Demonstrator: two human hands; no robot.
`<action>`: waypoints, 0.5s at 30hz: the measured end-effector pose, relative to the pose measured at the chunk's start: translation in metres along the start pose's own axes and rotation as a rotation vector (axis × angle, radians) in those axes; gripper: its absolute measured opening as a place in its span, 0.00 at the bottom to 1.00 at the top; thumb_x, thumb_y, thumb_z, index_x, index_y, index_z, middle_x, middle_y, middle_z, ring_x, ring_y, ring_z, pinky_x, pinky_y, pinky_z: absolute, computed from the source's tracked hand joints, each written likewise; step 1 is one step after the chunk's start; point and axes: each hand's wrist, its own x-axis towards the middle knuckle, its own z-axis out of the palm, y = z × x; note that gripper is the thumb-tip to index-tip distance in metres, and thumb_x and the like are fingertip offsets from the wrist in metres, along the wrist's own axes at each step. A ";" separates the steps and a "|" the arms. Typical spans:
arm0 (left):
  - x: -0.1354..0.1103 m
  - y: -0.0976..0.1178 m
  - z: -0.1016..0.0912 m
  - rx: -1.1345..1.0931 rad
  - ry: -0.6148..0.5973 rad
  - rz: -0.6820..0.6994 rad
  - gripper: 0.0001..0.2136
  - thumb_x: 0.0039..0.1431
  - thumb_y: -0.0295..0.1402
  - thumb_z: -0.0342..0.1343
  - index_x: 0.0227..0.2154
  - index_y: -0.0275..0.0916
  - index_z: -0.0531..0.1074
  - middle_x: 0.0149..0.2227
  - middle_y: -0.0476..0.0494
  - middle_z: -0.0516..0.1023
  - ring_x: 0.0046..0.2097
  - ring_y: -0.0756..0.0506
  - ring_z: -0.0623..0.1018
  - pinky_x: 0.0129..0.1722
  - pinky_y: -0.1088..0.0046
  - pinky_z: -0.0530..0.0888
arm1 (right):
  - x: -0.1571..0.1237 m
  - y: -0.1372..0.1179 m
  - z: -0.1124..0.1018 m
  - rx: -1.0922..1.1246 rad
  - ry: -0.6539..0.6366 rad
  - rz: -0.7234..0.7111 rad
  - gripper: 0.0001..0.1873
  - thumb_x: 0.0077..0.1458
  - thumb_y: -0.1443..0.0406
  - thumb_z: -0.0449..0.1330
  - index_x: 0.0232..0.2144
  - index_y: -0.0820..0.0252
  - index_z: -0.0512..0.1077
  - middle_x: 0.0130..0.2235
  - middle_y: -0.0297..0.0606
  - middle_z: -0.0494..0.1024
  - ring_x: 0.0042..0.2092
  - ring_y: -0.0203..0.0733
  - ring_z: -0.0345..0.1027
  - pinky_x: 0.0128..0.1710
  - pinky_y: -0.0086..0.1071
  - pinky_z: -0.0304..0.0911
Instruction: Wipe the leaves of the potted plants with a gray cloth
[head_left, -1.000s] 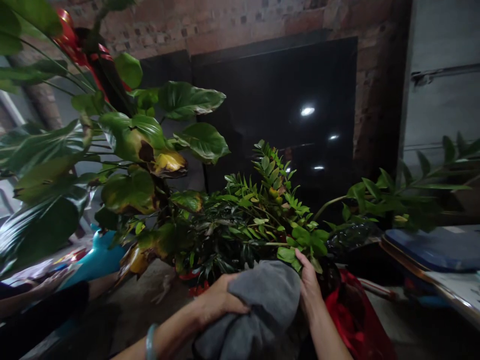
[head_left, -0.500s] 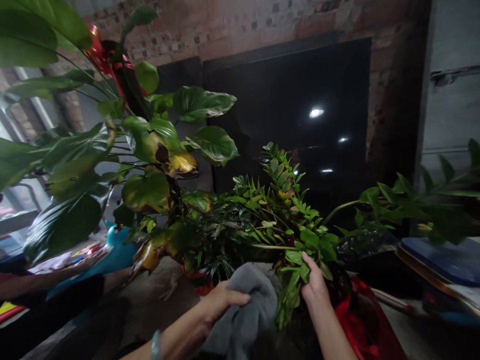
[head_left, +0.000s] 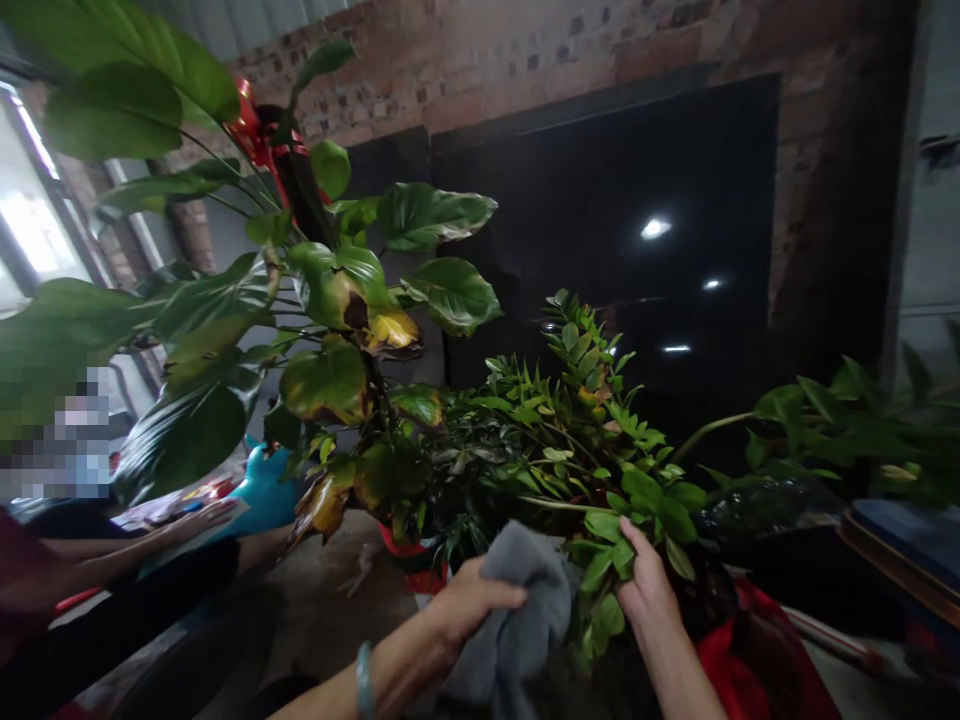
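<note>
My left hand [head_left: 480,605] is closed on a grey cloth [head_left: 531,590], its thumb lying across the folds while the rest of the cloth hangs below. A pale bangle circles that wrist. My right hand [head_left: 649,580] is closed around a leafy plant stem [head_left: 609,555], thumb uppermost; its fingers are mostly hidden behind the leaves. The stem's green leaves droop between the two hands, close beside the cloth. Behind them grows a bushy green plant [head_left: 555,440] with small pointed leaves.
A tall large-leaved plant [head_left: 322,380] with browned, yellowing leaves stands at left. Another person's arm [head_left: 135,545] reaches in near a turquoise object [head_left: 266,485]. Red material [head_left: 757,650] lies at lower right, below a blue lid-like object [head_left: 911,545]. A dark panel [head_left: 600,220] backs the plants.
The view has shifted, so everything sits farther right. Both hands keep their hold on the cloth and the stem. The held leaves now look more spread out.
</note>
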 end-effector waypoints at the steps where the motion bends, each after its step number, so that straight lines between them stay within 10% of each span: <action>1: -0.011 -0.005 -0.007 -0.005 -0.068 -0.021 0.13 0.32 0.26 0.64 0.28 0.36 0.77 0.24 0.46 0.79 0.33 0.41 0.78 0.40 0.64 0.73 | -0.002 -0.001 0.001 0.010 0.022 0.021 0.12 0.34 0.64 0.66 0.27 0.60 0.73 0.22 0.32 0.79 0.31 0.48 0.76 0.36 0.41 0.72; 4: -0.039 0.025 -0.019 -0.018 -0.112 0.079 0.15 0.37 0.29 0.65 0.33 0.36 0.76 0.29 0.45 0.80 0.34 0.42 0.78 0.39 0.66 0.74 | -0.007 -0.006 0.004 0.039 0.077 0.075 0.11 0.34 0.66 0.65 0.26 0.60 0.73 0.23 0.33 0.79 0.31 0.48 0.76 0.37 0.42 0.72; 9: -0.031 0.110 -0.011 -0.153 0.247 0.466 0.21 0.36 0.29 0.65 0.39 0.36 0.74 0.30 0.46 0.80 0.29 0.47 0.77 0.32 0.71 0.74 | -0.008 -0.008 0.012 0.063 0.160 0.093 0.09 0.35 0.67 0.63 0.25 0.57 0.72 0.21 0.27 0.78 0.27 0.45 0.75 0.39 0.43 0.71; 15: -0.015 0.021 -0.018 -0.060 0.184 0.065 0.11 0.31 0.24 0.62 0.25 0.35 0.76 0.21 0.48 0.78 0.25 0.46 0.75 0.29 0.70 0.72 | -0.005 -0.002 0.015 0.051 0.146 0.083 0.11 0.34 0.65 0.65 0.27 0.58 0.74 0.22 0.32 0.79 0.31 0.49 0.76 0.39 0.45 0.71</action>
